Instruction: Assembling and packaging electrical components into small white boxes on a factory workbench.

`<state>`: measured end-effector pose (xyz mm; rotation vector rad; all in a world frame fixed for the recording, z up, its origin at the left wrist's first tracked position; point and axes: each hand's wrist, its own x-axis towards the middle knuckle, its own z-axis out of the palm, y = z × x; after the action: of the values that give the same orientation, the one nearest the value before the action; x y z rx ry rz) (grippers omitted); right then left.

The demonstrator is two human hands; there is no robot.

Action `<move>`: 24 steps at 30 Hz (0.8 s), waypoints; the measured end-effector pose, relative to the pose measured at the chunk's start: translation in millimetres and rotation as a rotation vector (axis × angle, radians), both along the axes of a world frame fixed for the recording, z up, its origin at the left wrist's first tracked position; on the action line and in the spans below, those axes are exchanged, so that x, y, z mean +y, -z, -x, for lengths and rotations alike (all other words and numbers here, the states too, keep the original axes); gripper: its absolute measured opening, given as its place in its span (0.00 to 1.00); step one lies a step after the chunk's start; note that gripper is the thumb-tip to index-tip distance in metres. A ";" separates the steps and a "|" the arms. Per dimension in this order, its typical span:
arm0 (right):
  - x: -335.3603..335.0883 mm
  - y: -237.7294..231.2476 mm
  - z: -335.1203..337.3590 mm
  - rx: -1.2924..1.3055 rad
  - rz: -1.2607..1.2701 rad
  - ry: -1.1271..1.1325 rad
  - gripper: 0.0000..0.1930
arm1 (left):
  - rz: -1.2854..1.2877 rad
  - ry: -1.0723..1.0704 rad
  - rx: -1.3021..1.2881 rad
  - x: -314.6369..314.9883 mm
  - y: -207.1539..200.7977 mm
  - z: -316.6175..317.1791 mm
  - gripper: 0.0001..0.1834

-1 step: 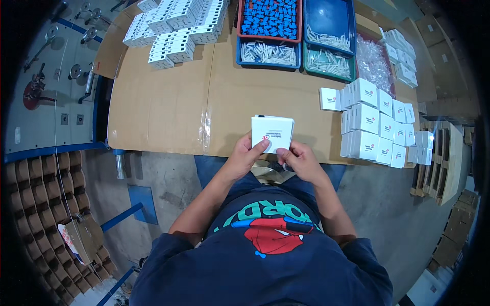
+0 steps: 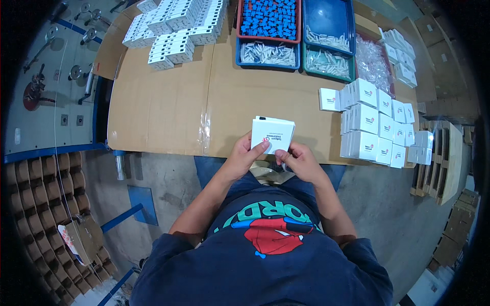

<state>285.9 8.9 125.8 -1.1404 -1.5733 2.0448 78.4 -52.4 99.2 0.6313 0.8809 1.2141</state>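
Note:
A flat white square box (image 2: 273, 133) with small dark and red print is held between my two hands just over the front edge of the cardboard-covered table (image 2: 168, 102). My left hand (image 2: 246, 154) grips its lower left corner, the thumb lying on the printed face. At the lower right corner my right hand (image 2: 300, 160) pinches the edge with the thumb in front. A small black spot shows at the box's top left edge. The fingers behind the box are hidden.
Stacked white boxes (image 2: 365, 120) stand to the right. White cartons (image 2: 173, 51) fill the back left. At the back are a red tray of blue pieces (image 2: 269, 20), trays of white slim pieces (image 2: 269, 53) and clear plastic packaging (image 2: 374, 61).
The box has turned and tilted very slightly in my hands, and my right thumb has shifted a little to the left. Everything else looks the same.

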 end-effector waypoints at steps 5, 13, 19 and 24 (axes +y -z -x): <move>16.5 -33.0 2.8 -0.311 -0.162 -0.086 0.18 | 0.081 -0.081 -0.180 2.5 -8.2 -3.0 0.20; 37.4 -68.5 13.4 -0.216 -1.097 -0.046 0.43 | 0.254 0.034 -0.161 19.1 -25.8 2.4 0.29; 32.9 -66.1 22.4 -0.168 -0.891 -0.055 0.42 | 0.235 -0.056 -0.430 25.3 -31.4 -18.9 0.47; 21.5 -55.1 33.0 -0.186 -0.832 0.069 0.43 | 0.233 -0.140 -0.453 28.1 -45.7 -27.5 0.48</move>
<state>252.9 30.4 180.8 -1.0227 -2.1194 1.0399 105.9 -24.3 145.0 0.0975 0.6733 1.2886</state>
